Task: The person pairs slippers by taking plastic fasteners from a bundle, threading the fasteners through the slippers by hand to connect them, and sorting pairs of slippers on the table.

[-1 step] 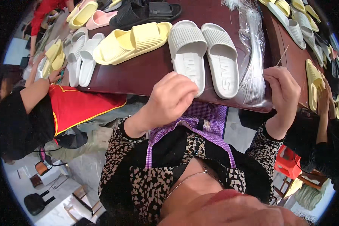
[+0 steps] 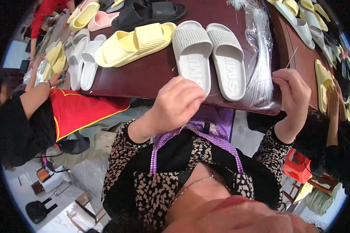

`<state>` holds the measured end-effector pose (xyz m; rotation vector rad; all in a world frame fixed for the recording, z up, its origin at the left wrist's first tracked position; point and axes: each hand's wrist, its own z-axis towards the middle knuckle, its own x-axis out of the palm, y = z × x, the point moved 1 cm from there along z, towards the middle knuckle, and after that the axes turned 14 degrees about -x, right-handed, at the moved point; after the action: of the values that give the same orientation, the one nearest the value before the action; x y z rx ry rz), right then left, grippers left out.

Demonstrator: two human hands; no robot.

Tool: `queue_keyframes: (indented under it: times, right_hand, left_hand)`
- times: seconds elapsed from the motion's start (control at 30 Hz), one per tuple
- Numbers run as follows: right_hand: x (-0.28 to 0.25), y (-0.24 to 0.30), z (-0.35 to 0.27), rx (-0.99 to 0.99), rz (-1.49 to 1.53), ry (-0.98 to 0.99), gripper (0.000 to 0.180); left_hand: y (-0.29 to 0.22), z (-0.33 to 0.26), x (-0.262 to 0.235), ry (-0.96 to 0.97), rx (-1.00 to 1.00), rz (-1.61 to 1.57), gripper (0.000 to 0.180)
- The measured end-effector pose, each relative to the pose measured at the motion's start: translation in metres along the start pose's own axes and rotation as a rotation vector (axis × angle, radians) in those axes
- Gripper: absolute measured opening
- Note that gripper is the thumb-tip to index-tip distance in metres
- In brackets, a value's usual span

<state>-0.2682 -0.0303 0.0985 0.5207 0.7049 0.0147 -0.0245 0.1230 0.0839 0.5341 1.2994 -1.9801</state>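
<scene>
A pair of light grey slide sandals lies side by side on the dark red table: the left slide (image 2: 191,50) and the right slide (image 2: 230,60), toes away from me. My left hand (image 2: 179,103) is closed in a pinch at the near end of the left slide, overlapping its heel in view; whatever is between the fingers is hidden. My right hand (image 2: 293,89) also pinches, beside a bundle of thin white plastic strands (image 2: 260,73) in a clear bag. From its fingertips a thin strand (image 2: 292,57) sticks up, seemingly held there.
A yellow slide pair (image 2: 136,44) and black slides (image 2: 149,15) lie left of the grey pair. More slides crowd both table sides. At left, a co-worker's hand (image 2: 56,79) works near slides; at right, another person's hand (image 2: 332,99) touches a yellow slide (image 2: 322,85).
</scene>
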Motion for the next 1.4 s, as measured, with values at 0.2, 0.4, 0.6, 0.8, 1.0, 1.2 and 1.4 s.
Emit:
queue_keyframes:
  times: [0.2,0.4,0.6,0.8,1.0,1.2,1.4]
  right_hand:
    - [0.029,-0.03,-0.008,-0.005,0.3,0.406,0.009]
    - [0.092,-0.042,-0.005,-0.029,0.197,0.724,0.005]
    - [0.127,-0.075,0.021,-0.181,-0.122,0.621,0.014]
    - [0.112,-0.054,0.028,-0.119,-0.157,0.508,0.022]
    - [0.089,-0.08,0.033,0.107,0.062,0.286,0.016]
    - [0.102,-0.138,0.066,0.206,-0.124,0.237,0.024]
    - [0.143,-0.176,0.09,0.255,-0.353,0.348,0.036]
  left_hand:
    - [0.004,-0.013,0.021,0.067,0.095,0.115,0.014]
    - [0.026,-0.022,0.041,0.166,0.042,0.19,0.014]
    - [0.047,0.005,0.064,0.126,0.143,0.309,0.011]
    - [0.05,0.04,0.076,0.037,0.071,0.498,0.008]
    - [0.063,0.055,0.093,0.048,0.088,0.585,0.006]
    - [0.059,0.064,0.096,0.049,0.14,0.62,0.008]
    - [0.051,0.064,0.094,0.029,0.179,0.624,0.012]
